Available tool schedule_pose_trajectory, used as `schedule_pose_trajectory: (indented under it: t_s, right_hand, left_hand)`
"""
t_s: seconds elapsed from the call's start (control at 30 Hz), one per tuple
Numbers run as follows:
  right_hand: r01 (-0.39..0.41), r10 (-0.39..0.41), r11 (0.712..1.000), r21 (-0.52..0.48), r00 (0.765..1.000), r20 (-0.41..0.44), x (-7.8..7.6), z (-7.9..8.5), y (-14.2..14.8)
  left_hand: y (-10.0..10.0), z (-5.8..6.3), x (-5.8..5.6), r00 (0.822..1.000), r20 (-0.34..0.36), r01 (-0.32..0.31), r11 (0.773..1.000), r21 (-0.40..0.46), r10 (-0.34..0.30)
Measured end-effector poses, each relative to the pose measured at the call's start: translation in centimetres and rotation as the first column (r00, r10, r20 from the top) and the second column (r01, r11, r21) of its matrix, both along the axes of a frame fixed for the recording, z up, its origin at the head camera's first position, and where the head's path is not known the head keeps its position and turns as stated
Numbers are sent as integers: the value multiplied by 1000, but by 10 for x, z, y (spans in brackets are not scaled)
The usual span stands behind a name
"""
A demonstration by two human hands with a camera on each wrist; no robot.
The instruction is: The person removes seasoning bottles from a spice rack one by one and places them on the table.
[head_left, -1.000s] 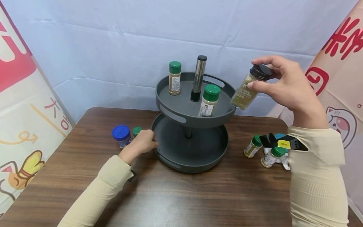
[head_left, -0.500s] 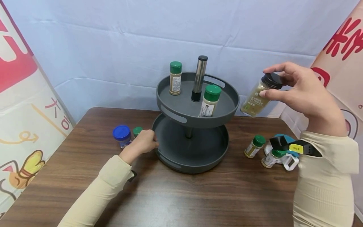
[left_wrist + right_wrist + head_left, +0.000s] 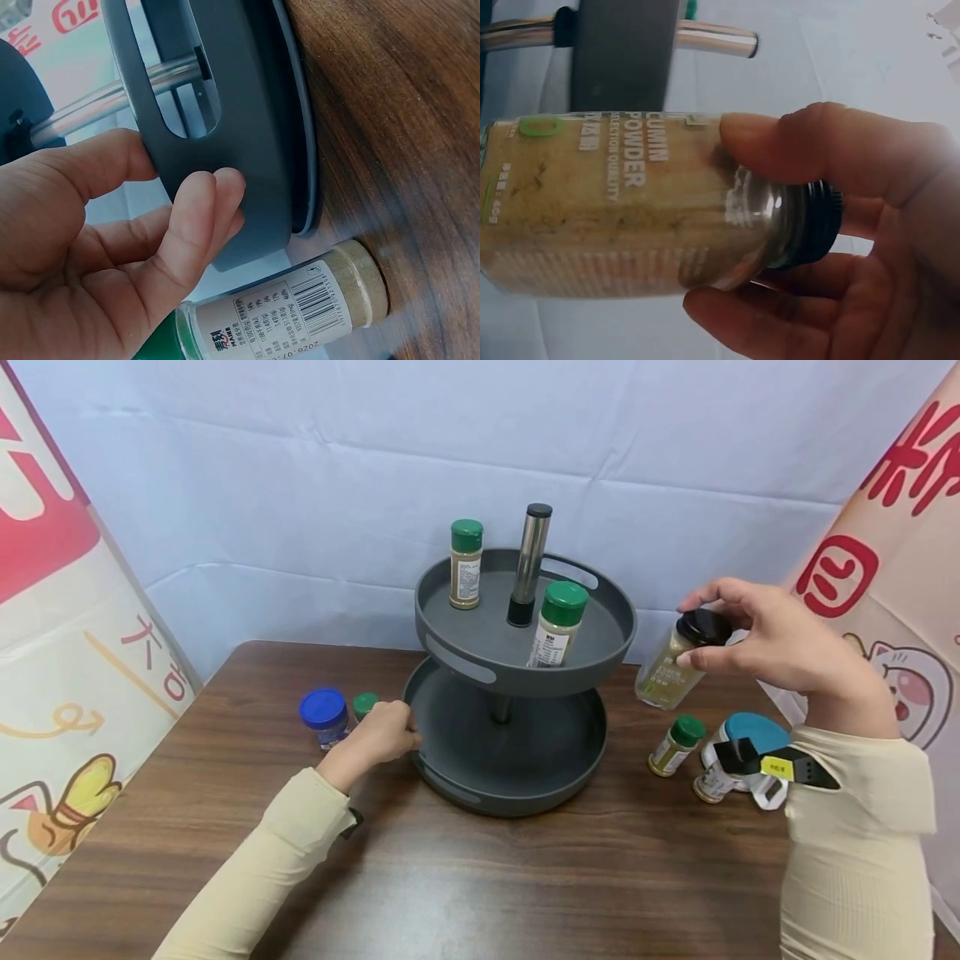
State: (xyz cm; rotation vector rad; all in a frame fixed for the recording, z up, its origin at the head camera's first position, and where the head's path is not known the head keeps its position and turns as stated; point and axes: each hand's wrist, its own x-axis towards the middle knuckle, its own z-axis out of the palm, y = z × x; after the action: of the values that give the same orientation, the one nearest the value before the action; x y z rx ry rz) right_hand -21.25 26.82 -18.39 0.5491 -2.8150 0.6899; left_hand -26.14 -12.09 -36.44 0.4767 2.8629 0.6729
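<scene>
My right hand (image 3: 787, 639) holds a cumin powder jar (image 3: 663, 677) near its black cap, between thumb and fingers. The jar leans slightly, right of the two-tier rack; whether its base touches the table I cannot tell. In the right wrist view the thumb lies on the jar (image 3: 615, 202) at the shoulder. My left hand (image 3: 378, 732) pinches the left rim of the rack's lower tray (image 3: 510, 768), seen closely as a grey wall (image 3: 247, 135) in the left wrist view. The upper tray (image 3: 480, 639) carries two green-capped bottles, a rear one (image 3: 466, 568) and a front one (image 3: 557, 627).
Left of the rack stand a blue-lidded jar (image 3: 324, 714) and a green-capped bottle (image 3: 365, 703), partly hidden by my hand. At right are a green-capped bottle (image 3: 675, 745), another bottle (image 3: 712, 783) and a blue-lidded white container (image 3: 756, 732). A steel post (image 3: 531, 556) rises from the rack.
My right hand has carried the cumin jar away from the upper tray, rightward and then down, and the jar is more upright now. The left hand stays on the lower tray's rim.
</scene>
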Motion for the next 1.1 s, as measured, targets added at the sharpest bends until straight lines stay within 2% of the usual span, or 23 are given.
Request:
schedule_pose_trajectory:
  t_s: [0.33, 0.57, 0.8, 1.1]
  right_hand:
    - [-52, 50, 998, 31, 998, 41, 2, -27, 4]
    - [-136, 138, 982, 131, 990, -13, 3, -48, 13]
    - [-97, 105, 975, 200, 994, -29, 9, -63, 26]
    - [-85, 75, 971, 225, 996, 50, 15, -80, 37]
  left_hand:
    - [-1, -1, 1, 1000, -6, -13, 1000, 2, 13]
    - [-2, -2, 1, 1000, -18, -5, 1000, 9, 5]
    - [1, -3, 0, 1000, -13, -8, 1000, 4, 8]
    - [0, -3, -1, 1000, -8, -12, 1000, -11, 11]
